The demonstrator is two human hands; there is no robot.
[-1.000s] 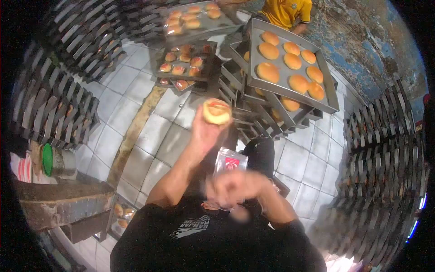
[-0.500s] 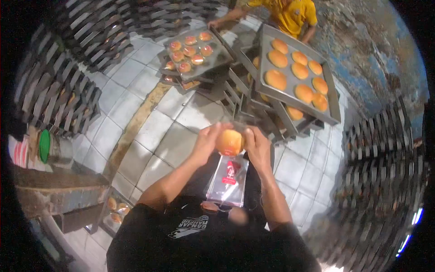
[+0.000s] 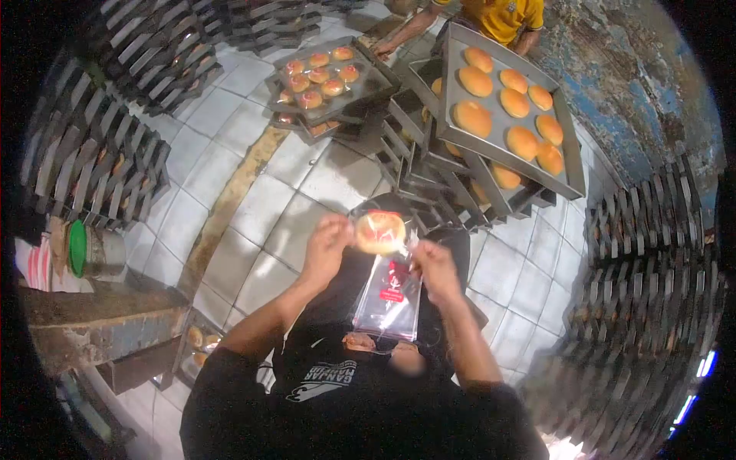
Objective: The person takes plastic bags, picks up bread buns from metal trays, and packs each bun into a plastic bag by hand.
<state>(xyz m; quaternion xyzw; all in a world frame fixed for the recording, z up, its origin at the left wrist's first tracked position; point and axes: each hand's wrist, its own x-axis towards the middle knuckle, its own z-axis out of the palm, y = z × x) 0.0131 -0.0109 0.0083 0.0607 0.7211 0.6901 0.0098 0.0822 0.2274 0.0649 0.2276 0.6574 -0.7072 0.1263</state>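
A round bun in a clear plastic bag with red print hangs between my hands, above my lap. My left hand pinches one side of the bag. My right hand is closed on the bag's gathered, twisted-looking other side. Below lies a pile of flat clear bags with a red label, resting on my lap. Two small brownish lumps sit at the pile's near edge; I cannot make out what they are.
A stack of metal trays holds a top tray of unwrapped buns. Left of it, another tray carries wrapped buns. A person in a yellow shirt is behind, one hand near that tray. Tall tray stacks line both sides.
The bun has turned and now sits inside the bag with print over it. My hands have moved apart, the left outward and the right slightly down, drawing the bag sideways.
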